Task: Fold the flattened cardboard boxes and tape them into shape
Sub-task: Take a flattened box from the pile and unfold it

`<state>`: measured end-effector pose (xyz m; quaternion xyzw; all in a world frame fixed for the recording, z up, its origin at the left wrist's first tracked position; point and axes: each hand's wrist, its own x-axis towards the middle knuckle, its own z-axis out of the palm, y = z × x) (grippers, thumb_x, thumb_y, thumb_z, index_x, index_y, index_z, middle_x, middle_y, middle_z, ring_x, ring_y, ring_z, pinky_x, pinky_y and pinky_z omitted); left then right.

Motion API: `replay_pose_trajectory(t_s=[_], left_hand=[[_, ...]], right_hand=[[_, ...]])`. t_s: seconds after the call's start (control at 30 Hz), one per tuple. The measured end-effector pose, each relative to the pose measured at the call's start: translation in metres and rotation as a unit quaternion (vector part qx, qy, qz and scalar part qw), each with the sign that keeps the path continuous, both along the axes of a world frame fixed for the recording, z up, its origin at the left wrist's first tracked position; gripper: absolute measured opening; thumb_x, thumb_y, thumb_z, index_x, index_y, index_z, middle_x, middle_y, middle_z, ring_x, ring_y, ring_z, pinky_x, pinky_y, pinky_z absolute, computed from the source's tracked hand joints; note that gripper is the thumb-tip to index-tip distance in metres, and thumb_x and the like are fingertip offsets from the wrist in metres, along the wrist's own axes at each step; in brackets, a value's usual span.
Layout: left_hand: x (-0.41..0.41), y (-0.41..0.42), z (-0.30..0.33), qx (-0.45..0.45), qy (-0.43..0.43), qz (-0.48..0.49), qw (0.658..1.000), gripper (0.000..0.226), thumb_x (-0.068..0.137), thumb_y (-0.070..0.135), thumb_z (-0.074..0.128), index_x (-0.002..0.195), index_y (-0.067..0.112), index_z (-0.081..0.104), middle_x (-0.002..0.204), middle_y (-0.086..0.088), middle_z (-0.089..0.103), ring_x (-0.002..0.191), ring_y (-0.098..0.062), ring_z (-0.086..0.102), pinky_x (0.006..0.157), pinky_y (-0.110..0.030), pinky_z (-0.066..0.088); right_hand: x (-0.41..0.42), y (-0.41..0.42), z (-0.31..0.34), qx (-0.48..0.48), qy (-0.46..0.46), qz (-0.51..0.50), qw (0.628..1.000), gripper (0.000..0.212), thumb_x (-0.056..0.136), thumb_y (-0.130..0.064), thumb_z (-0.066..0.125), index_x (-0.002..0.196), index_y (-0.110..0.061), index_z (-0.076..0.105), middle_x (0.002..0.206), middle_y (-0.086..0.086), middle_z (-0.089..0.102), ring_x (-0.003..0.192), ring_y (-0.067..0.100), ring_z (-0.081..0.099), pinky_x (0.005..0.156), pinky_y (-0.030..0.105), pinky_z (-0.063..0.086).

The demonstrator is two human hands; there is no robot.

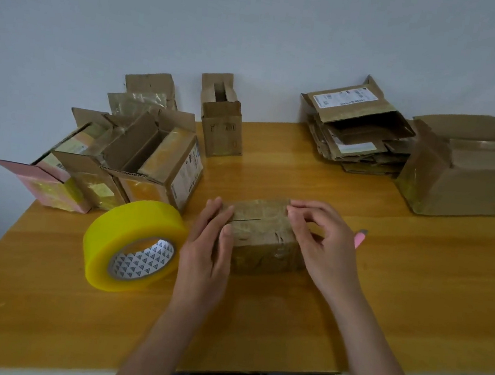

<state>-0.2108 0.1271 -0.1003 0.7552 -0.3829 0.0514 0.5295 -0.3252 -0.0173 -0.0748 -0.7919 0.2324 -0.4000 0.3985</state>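
A small brown cardboard box, covered with old tape, stands on the wooden table in front of me, its top flaps folded shut with a slit between them. My left hand lies flat against the box's left end, fingers straight. My right hand is at the box's right end, fingers loosely curled by the top edge; whether they pinch anything I cannot tell. A large yellow tape roll lies just left of my left hand. A pink cutter peeks out behind my right hand.
Several folded boxes with open tops stand at the left. One upright narrow box is at the back centre. A stack of flattened boxes and a big open box sit at the back right, against the wall.
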Motion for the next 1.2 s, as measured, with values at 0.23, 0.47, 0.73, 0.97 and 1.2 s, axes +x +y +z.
replay_pose_trajectory(t_s=[0.23, 0.47, 0.73, 0.97, 1.2], left_hand=[[0.004, 0.003, -0.01, -0.035, -0.012, -0.028, 0.999, 0.04, 0.1, 0.036, 0.043, 0.129, 0.014, 0.06, 0.148, 0.001, 0.046, 0.139, -0.014, 0.043, 0.108, -0.028, 0.041], [0.009, 0.002, -0.011, -0.012, -0.034, -0.031, 0.999, 0.052, 0.101, 0.049, 0.04, 0.128, 0.009, 0.061, 0.146, -0.003, 0.048, 0.138, -0.022, 0.045, 0.105, -0.035, 0.044], [0.008, 0.006, -0.01, -0.023, -0.046, -0.029, 0.998, 0.053, 0.1, 0.048, 0.045, 0.126, 0.005, 0.062, 0.144, -0.007, 0.05, 0.134, -0.019, 0.049, 0.098, -0.039, 0.051], [-0.005, 0.011, 0.016, 0.099, -0.025, -0.004, 0.995, 0.054, 0.098, 0.046, 0.044, 0.138, 0.011, 0.054, 0.154, 0.0, 0.035, 0.136, -0.016, 0.044, 0.106, -0.028, 0.043], [-0.017, 0.034, 0.051, 0.125, -0.13, 0.021, 0.983, 0.043, 0.097, 0.029, 0.058, 0.135, 0.01, 0.056, 0.144, -0.005, 0.051, 0.129, -0.017, 0.051, 0.103, -0.028, 0.044]], right_hand=[[0.005, 0.01, 0.008, 0.162, -0.04, -0.014, 0.986, 0.015, 0.094, -0.008, 0.061, 0.108, -0.014, 0.064, 0.106, -0.006, 0.063, 0.088, 0.011, 0.058, 0.068, -0.007, 0.033], [0.018, 0.014, -0.006, 0.097, -0.066, -0.057, 0.991, 0.012, 0.097, -0.005, 0.055, 0.092, -0.015, 0.062, 0.101, -0.008, 0.066, 0.082, 0.005, 0.057, 0.065, 0.013, 0.043], [0.02, 0.015, 0.003, 0.174, -0.082, -0.078, 0.978, 0.023, 0.094, 0.0, 0.054, 0.084, -0.02, 0.06, 0.095, -0.01, 0.066, 0.069, 0.003, 0.051, 0.06, 0.007, 0.042], [0.022, 0.021, -0.004, 0.068, -0.055, -0.127, 0.988, 0.015, 0.097, -0.007, 0.054, 0.094, -0.017, 0.065, 0.093, -0.009, 0.064, 0.074, 0.0, 0.053, 0.062, 0.011, 0.04], [0.012, 0.014, 0.003, -0.156, 0.102, -0.12, 0.975, 0.022, 0.097, -0.027, 0.057, 0.099, -0.012, 0.074, 0.112, 0.004, 0.062, 0.107, 0.024, 0.05, 0.082, 0.013, 0.023]])
